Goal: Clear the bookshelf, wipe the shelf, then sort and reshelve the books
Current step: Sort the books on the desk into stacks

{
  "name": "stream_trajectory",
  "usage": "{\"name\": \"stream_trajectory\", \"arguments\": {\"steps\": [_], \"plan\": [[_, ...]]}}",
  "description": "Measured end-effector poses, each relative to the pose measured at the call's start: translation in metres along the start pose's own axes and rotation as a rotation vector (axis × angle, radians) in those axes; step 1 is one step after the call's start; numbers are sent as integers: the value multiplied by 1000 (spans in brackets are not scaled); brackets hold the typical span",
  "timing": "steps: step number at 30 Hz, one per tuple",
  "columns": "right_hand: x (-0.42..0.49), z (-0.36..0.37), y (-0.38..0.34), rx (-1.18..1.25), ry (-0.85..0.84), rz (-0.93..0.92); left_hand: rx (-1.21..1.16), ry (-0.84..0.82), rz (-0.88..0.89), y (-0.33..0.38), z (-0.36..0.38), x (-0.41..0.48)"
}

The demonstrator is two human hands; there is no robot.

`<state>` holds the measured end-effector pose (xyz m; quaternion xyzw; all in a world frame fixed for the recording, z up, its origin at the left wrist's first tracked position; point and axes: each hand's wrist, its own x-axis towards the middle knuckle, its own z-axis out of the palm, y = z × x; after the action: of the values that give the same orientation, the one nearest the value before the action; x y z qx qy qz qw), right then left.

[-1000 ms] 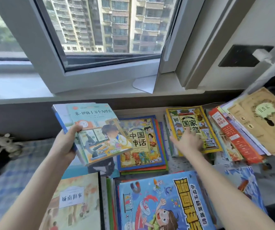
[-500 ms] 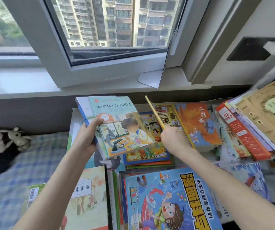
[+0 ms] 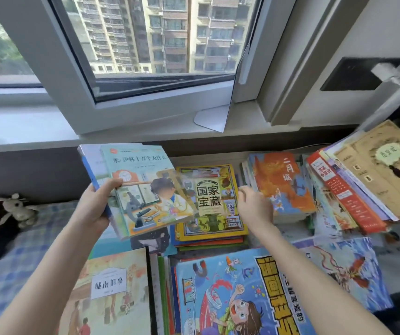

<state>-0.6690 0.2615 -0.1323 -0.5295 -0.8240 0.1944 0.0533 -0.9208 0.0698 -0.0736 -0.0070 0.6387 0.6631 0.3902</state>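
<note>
My left hand (image 3: 95,209) grips a small stack of books by its left edge, with a teal science book (image 3: 145,184) on top, held above the piles. A yellow treasure book (image 3: 213,201) lies flat on top of the middle pile. Just to its right my right hand (image 3: 254,209) hovers with loosely curled fingers and holds nothing. Beside that hand an orange-covered book (image 3: 281,182) tops another pile.
More books lie around: a red-and-white one (image 3: 339,189), a beige one (image 3: 382,170) leaning at the right, a big blue cartoon book (image 3: 230,298) in front, a pale illustrated one (image 3: 112,293) at lower left. A plush toy (image 3: 17,209) sits on the checked bedspread (image 3: 5,274).
My right hand lifted the yellow book off the right pile, laid it on the middle pile over the blue book, and let go. The orange book is now uncovered.
</note>
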Motion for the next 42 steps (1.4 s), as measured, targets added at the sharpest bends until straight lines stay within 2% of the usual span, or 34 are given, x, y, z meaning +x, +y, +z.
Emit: {"name": "stream_trajectory", "arguments": {"steps": [1, 2, 4, 6, 9, 12, 20, 24, 26, 28, 30, 32, 35, 37, 38, 40, 42], "plan": [[5, -8, 18, -57, 97, 79, 12, -10, 4, -2, 4, 0], [12, -12, 38, -115, 110, 172, 24, -20, 5, -4, 9, -1], [25, -15, 70, -235, -65, 336, 36, -28, -7, -8, 19, 0], [32, -8, 90, -308, -220, 394, 36, -32, -31, -13, 28, 0], [30, 5, 97, -420, -278, 352, 48, -25, -73, -18, 37, 1], [31, 6, 99, -482, -241, 272, 85, -37, -79, -20, 39, 2], [46, -25, 109, -415, -199, 75, 96, -64, -93, -21, 45, -1], [59, -52, 137, -384, -30, 410, 105, -116, -112, -26, 61, -1], [61, -52, 152, -296, -72, 552, 154, -153, -111, -30, 72, 1], [66, -46, 155, -231, -132, 602, 183, -188, -102, -34, 85, 3], [68, -40, 148, -137, -129, 637, 210, -205, -94, -39, 98, 4], [61, -37, 138, 115, -30, 749, 224, -207, -97, -41, 108, 5], [42, -36, 131, 843, 131, 1124, 224, -203, -99, -42, 114, 10], [34, -35, 124, 1309, 66, 1323, 216, -210, -110, -39, 115, 14], [35, -32, 122, 1453, 34, 1394, 207, -214, -114, -38, 115, 16], [38, -24, 117, 1594, -6, 1442, 203, -221, -117, -35, 114, 19], [41, -20, 113, 1611, -37, 1420, 202, -224, -114, -33, 112, 22]]}}
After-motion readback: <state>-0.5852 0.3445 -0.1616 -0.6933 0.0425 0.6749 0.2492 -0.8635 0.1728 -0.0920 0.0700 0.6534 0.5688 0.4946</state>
